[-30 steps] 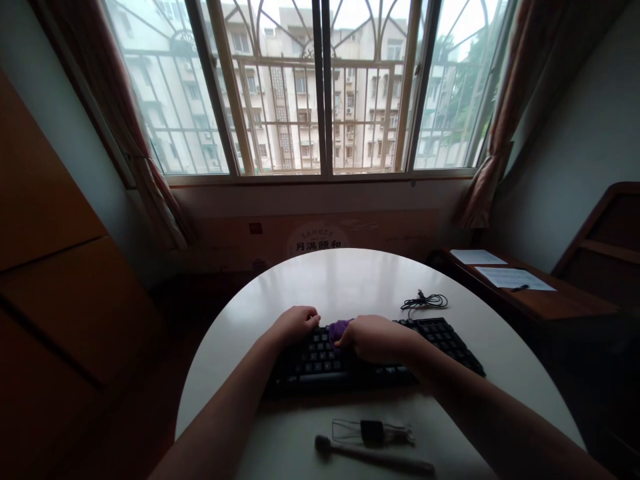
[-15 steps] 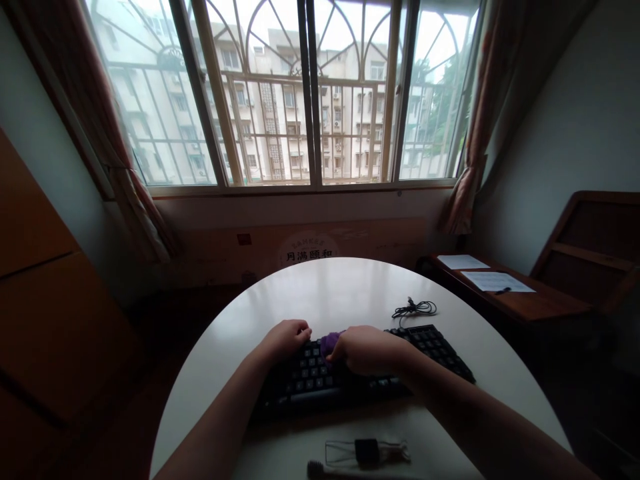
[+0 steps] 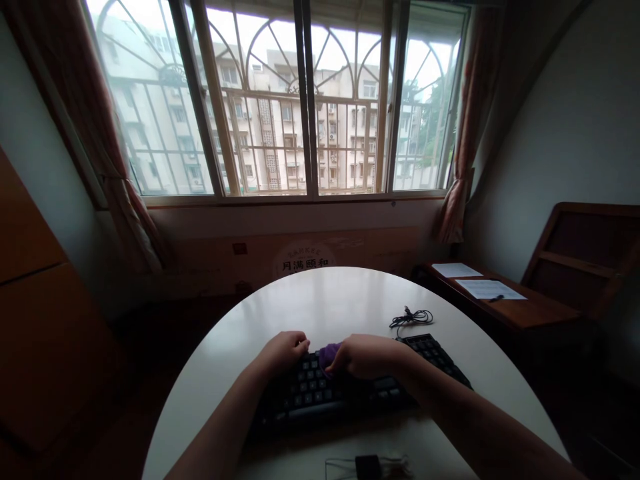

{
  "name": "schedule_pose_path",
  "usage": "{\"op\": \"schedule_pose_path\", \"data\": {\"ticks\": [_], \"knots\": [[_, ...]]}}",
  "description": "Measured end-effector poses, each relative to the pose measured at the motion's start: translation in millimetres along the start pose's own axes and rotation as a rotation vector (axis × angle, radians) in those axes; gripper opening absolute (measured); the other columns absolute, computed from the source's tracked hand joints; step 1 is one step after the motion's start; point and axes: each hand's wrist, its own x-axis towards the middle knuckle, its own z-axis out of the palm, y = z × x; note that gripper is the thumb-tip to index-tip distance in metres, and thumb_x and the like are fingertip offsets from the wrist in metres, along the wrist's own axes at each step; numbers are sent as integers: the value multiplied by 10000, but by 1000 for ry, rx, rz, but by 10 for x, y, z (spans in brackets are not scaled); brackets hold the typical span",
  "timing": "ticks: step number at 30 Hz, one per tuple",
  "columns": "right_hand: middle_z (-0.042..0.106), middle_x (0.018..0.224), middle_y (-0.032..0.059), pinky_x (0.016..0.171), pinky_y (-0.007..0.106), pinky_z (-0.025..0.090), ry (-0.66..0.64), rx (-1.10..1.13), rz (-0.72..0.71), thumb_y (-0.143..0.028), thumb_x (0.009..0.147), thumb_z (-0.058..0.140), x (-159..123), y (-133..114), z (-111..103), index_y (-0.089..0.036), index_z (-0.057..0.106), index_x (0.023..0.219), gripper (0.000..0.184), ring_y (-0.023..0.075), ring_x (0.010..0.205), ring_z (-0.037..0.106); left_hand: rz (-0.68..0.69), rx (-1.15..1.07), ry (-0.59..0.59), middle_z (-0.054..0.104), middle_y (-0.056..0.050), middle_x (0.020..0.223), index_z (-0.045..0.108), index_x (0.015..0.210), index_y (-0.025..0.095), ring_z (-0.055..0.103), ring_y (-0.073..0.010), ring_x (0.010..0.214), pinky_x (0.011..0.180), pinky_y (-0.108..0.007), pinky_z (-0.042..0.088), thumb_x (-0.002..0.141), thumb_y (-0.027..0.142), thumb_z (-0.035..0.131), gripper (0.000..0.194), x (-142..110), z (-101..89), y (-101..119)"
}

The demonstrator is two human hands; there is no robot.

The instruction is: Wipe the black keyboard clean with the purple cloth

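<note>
A black keyboard lies on the round white table. My left hand is curled round its far left edge, fingers closed. In my right hand is a bunched purple cloth, pressed down on the upper middle keys. That hand and forearm hide much of the keyboard's centre, while the number keys show at the right. The keyboard's coiled black cable rests on the table behind it. Near the bottom edge of the view sits a wire tool with a black middle piece, partly cut off.
To the right stands a wooden chair with paper sheets and a pen on its seat. An orange-brown cabinet is at the left. Beyond the table are a barred window and tied curtains.
The view has tilted up, so the table and keyboard sit lower and the wire tool is partly cut off. Both hands keep their hold, with the cloth at nearly the same keys.
</note>
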Motion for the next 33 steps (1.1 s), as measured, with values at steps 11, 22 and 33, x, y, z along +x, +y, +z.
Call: {"op": "schedule_pose_path", "data": {"ticks": [11,22,33], "knots": [[732,978,15,671,257,427,2,21,-5,-127,770,523,10,17,4,-356,694,1200,516,163,726,598,2,-1,5,724,-47,873,695,833,213,618,-207,803,640,-271,391,859,410,432,330,-11,-6,-5],[739,1014,19,689,261,440,5,36,10,-123,757,524,27,45,22,-363,693,1199,531,176,753,624,10,-27,-2,727,-43,857,693,813,213,625,-211,779,639,-284,389,885,449,407,378,-21,-7,-1],[740,961,-6,676,244,430,-12,72,5,-104,748,526,25,36,-14,-351,700,1191,536,154,724,592,1,2,-4,720,-52,844,699,821,212,616,-216,782,636,-281,389,887,463,407,390,-9,-10,5]]}}
